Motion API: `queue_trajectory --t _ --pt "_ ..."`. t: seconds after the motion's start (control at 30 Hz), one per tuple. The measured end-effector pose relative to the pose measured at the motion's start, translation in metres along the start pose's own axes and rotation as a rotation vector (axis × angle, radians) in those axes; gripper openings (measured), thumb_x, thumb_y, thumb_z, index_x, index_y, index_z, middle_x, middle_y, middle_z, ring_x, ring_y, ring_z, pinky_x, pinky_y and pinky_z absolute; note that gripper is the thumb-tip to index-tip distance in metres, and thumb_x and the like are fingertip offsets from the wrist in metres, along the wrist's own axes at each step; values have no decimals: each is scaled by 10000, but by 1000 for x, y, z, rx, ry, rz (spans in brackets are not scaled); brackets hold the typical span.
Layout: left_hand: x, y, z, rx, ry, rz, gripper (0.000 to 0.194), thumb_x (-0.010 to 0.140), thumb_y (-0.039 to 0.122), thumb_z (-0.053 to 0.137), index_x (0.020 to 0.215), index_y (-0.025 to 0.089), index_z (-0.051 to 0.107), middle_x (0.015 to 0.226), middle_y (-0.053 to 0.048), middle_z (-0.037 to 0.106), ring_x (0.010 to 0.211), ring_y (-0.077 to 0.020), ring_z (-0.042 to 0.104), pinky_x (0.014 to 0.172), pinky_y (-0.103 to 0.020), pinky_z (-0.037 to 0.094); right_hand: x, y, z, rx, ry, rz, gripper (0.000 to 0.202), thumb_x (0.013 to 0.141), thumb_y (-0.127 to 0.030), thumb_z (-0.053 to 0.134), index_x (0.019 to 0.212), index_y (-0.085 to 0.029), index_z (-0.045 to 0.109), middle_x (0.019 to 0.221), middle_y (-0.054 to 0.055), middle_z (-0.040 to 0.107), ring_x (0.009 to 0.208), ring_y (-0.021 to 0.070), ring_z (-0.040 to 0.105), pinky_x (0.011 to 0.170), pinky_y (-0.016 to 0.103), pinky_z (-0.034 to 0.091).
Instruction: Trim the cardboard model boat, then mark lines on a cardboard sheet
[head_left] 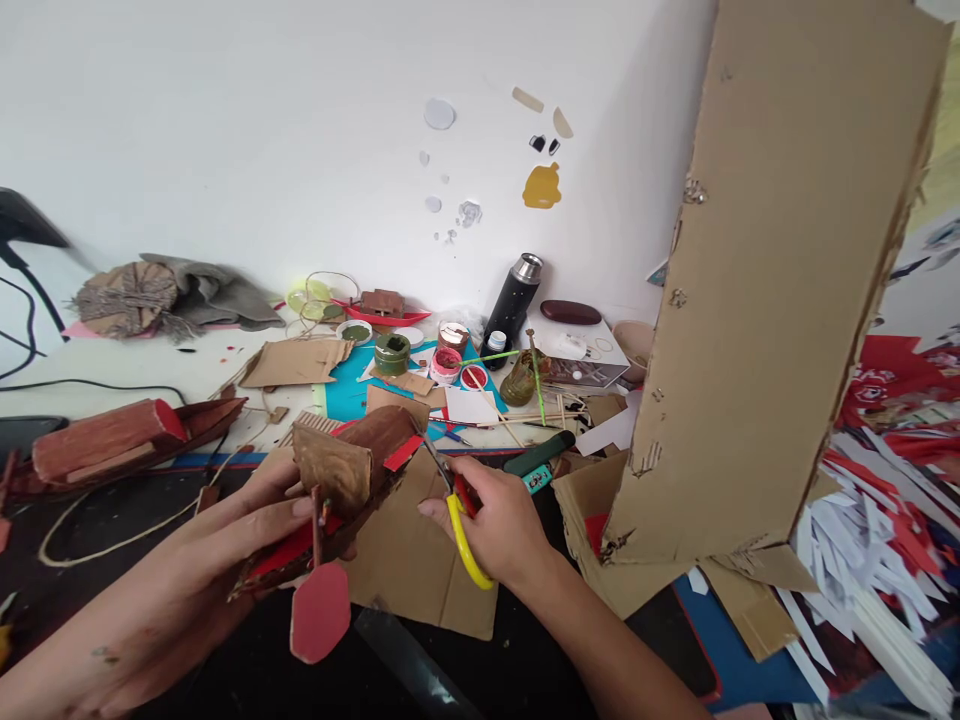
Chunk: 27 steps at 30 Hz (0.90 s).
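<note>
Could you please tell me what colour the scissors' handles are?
The scissors' handles are yellow and red, in the head view.

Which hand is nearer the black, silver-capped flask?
Right. The right hand, holding yellow-handled scissors, is in front of the flask; the left hand, holding the brown model boat, is farther off, front-left.

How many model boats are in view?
3: a held boat in the left hand, a reddish-brown boat at far left, and a small red boat by the wall.

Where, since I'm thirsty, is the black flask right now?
In the head view, the flask is by the wall, just right of centre, immediately left of the maroon case.
</note>
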<state>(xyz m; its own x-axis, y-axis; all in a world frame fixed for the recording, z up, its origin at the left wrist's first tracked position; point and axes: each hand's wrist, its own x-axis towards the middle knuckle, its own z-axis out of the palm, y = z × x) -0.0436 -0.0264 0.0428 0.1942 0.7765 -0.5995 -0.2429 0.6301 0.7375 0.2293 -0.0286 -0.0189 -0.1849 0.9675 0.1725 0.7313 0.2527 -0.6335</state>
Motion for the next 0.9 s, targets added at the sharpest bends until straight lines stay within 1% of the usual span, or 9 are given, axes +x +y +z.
queue_trajectory --t 0.13,0.23,0.3,0.37,0.47,0.57,0.67,0.8,0.9 --pt "-2 0 -2 3 -37 -17 944 560 233 995 1420 461 681 1350 33 791 1252 -302 734 713 -273 670 1 -1 -2 -19 -7 -15 275 949 -496 778 937 -229 715 759 9 716 652 187 617 621 294 379" --pt "-1 -3 -5 -3 -18 -15 985 538 226 1000 1436 458 668 1349 25 792 1232 -307 744 704 -274 668 1 0 -2 -21 -7 -12 280 950 -498 778 926 -229 708 753 4 704 649 181 601 620 291 368" --pt "0 -4 -7 5 -18 -26 969 559 251 1007 1439 467 663 1323 25 804 1199 -299 759 708 -272 670 0 0 -1 -24 -2 -8 290 952 -506 775 903 -229 702 744 4 692 651 180 592 623 291 359" --pt "1 -4 -7 20 -37 -38 959 589 276 1007 1455 475 646 1324 24 803 1186 -299 766 747 -291 681 0 1 0 -24 1 -5 298 953 -514 776 893 -231 703 737 6 689 657 181 590 629 290 359" --pt "1 -3 -6 19 -32 -38 985 590 242 998 1479 454 631 1353 16 791 1218 -310 756 824 -320 689 0 1 1 -34 3 0 296 949 -519 785 909 -233 719 737 9 695 661 186 594 633 288 366" --pt "0 -3 -8 10 5 -37 989 573 194 989 1465 448 645 1348 13 794 1237 -312 748 768 -295 682 -1 1 1 -56 2 -7 288 948 -513 792 916 -234 728 741 11 700 663 188 602 636 289 374" --pt "0 -5 -10 -4 8 -32 982 556 187 992 1443 452 663 1352 10 791 1284 -340 725 828 -346 696 -1 2 1 -54 7 -6 280 953 -503 788 913 -233 727 735 9 700 653 184 602 627 286 370" --pt "0 -3 -7 -8 5 -38 987 545 197 999 1437 459 665 1372 10 782 1354 -359 685 842 -363 700 -2 2 2 -34 9 0 262 958 -491 781 915 -239 724 742 10 711 658 185 606 632 283 372" --pt "-2 1 -2 -8 0 -37 989 531 218 1008 1435 435 672 1407 0 765 1380 -376 664 865 -382 703 -2 3 3 -24 18 3 251 952 -482 784 925 -239 725 739 10 709 665 189 612 638 285 374"
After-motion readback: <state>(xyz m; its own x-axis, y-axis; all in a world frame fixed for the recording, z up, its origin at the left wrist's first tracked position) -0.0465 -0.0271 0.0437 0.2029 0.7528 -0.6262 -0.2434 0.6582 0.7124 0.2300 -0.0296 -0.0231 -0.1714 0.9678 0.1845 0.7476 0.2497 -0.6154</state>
